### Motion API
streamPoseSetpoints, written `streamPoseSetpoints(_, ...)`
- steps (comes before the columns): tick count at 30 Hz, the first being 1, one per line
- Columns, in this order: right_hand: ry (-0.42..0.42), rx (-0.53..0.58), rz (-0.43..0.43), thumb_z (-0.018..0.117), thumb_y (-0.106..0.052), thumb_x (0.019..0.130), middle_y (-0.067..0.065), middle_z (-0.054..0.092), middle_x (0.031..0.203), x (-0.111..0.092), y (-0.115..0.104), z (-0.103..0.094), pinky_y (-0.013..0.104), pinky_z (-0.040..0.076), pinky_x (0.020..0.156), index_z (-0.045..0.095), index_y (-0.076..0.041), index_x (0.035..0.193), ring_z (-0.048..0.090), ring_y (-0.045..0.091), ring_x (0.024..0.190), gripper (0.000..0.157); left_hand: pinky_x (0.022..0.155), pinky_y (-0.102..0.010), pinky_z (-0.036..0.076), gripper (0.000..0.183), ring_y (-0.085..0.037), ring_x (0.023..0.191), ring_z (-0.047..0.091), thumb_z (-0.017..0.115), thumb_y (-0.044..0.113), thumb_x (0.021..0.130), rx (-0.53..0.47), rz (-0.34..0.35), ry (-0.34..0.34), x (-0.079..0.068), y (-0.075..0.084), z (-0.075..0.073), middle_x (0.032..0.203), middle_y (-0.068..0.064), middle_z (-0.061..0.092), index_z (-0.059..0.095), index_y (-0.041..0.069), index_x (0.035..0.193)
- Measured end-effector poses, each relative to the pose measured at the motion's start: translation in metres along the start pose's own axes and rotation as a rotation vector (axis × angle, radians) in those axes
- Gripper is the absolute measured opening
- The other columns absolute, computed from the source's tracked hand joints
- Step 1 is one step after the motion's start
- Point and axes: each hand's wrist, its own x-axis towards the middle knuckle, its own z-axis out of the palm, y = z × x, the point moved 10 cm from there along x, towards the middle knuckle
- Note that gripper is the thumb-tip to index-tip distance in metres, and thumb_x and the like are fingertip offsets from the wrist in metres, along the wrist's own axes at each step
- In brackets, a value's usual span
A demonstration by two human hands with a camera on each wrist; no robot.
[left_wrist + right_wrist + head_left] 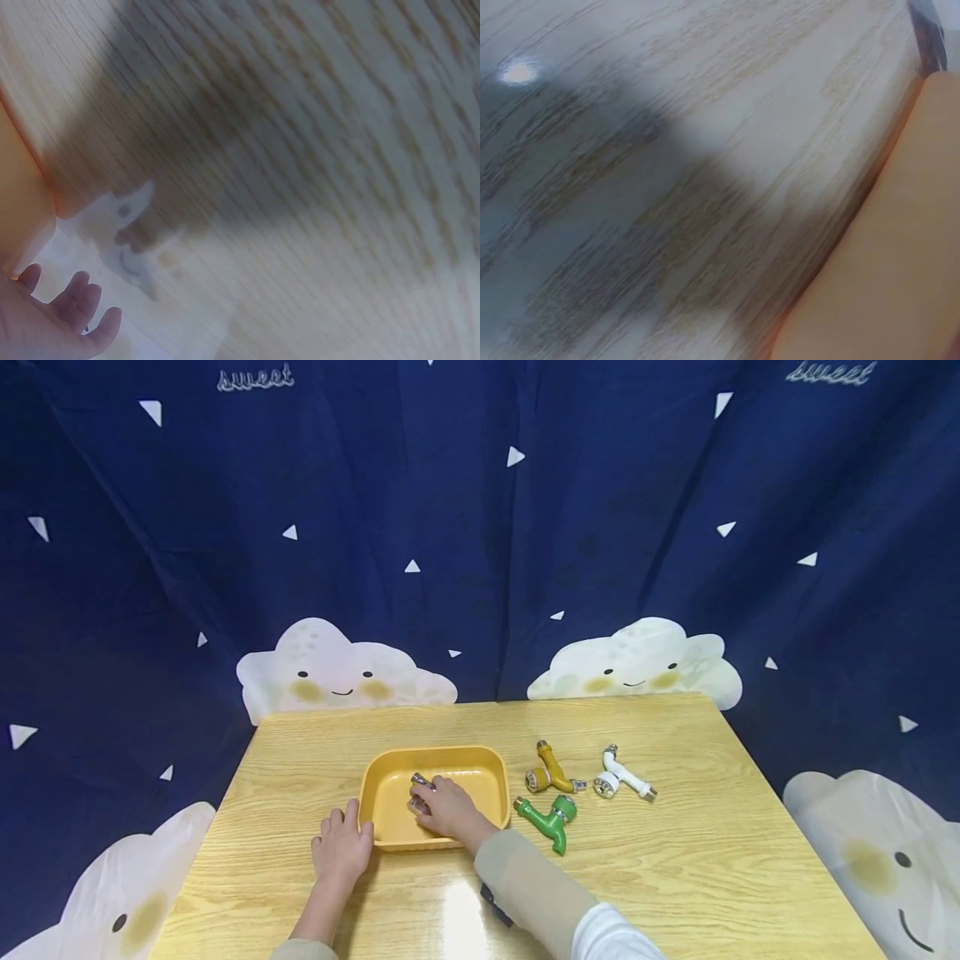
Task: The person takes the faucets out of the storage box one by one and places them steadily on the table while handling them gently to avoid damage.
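A yellow plastic tray [491, 760] stands on the wooden table. Inside it, my right hand [450, 810] grips a silver metal tap [422, 781], most of which the fingers cover. My left hand [341, 847] rests at the tray's front left corner, its fingers loosely spread along the outer wall. The left wrist view catches part of that left hand [64, 319] beside the tray's side [19, 187]. Only the tray wall [885, 262] and table show in the right wrist view; the right hand is out of it.
Right of the tray lie a green tap [551, 822], a yellow tap [553, 768] and a white tap [621, 774]. A dark blue curtain [480, 527] with clouds hangs behind the table [675, 877].
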Motion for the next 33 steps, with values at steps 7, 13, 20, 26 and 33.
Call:
streamPoseSetpoints(7,-0.008,0.020,0.022,0.063,-0.037,0.081,0.004,0.051,0.095,-0.0029,0.0042,-0.0001,0.025,0.042,0.064,0.052,-0.028,0.118,0.048,0.015,0.081,0.039,0.075,-0.055,0.035,0.048,-0.041,0.104,0.041,0.035,0.029,0.093,-0.004,0.010,-0.006,-0.0013,0.0010,-0.0006,0.120,-0.026,0.042,0.033,0.005,0.134)
streamPoseSetpoints(13,-0.003,0.010,0.015,0.063,-0.034,0.081,0.005,0.049,0.093,-0.0047,0.0040,-0.0017,0.025,0.041,0.059,0.055,-0.027,0.113,0.046,0.014,0.077,0.035,0.076,-0.055,0.035,0.048,-0.041,0.105,0.041,0.035,0.029,0.093,-0.006,0.009,-0.012,-0.0016,0.0008,0.0000,0.120,-0.026,0.042,0.032,0.005,0.135)
streamPoseSetpoints(20,0.015,0.046,-0.006,0.064,-0.032,0.079,0.005,0.047,0.091,-0.0069,0.0049,-0.0048,0.025,0.039,0.059,0.054,-0.025,0.100,0.045,0.015,0.077,0.024,0.076,-0.056,0.034,0.049,-0.042,0.106,0.040,0.035,0.030,0.093,-0.007,0.004,-0.017,-0.0009,-0.0001,0.0011,0.121,-0.026,0.041,0.032,0.006,0.135)
streamPoseSetpoints(26,0.000,0.056,-0.021,0.066,-0.029,0.076,0.001,0.042,0.085,-0.0075,0.0055,-0.0053,0.023,0.035,0.057,0.052,-0.023,0.095,0.040,0.014,0.075,0.024,0.077,-0.056,0.034,0.049,-0.042,0.106,0.040,0.035,0.029,0.092,-0.007,0.002,-0.012,-0.0006,0.0001,0.0004,0.121,-0.025,0.041,0.032,0.005,0.135)
streamPoseSetpoints(33,-0.051,0.046,-0.023,0.067,-0.033,0.077,-0.001,0.040,0.086,-0.0085,0.0060,-0.0017,0.022,0.033,0.059,0.051,-0.025,0.095,0.038,0.013,0.076,0.025,0.076,-0.056,0.035,0.049,-0.041,0.105,0.041,0.035,0.030,0.092,0.000,0.004,-0.006,-0.0002,0.0001,0.0001,0.120,-0.025,0.042,0.033,0.006,0.134)
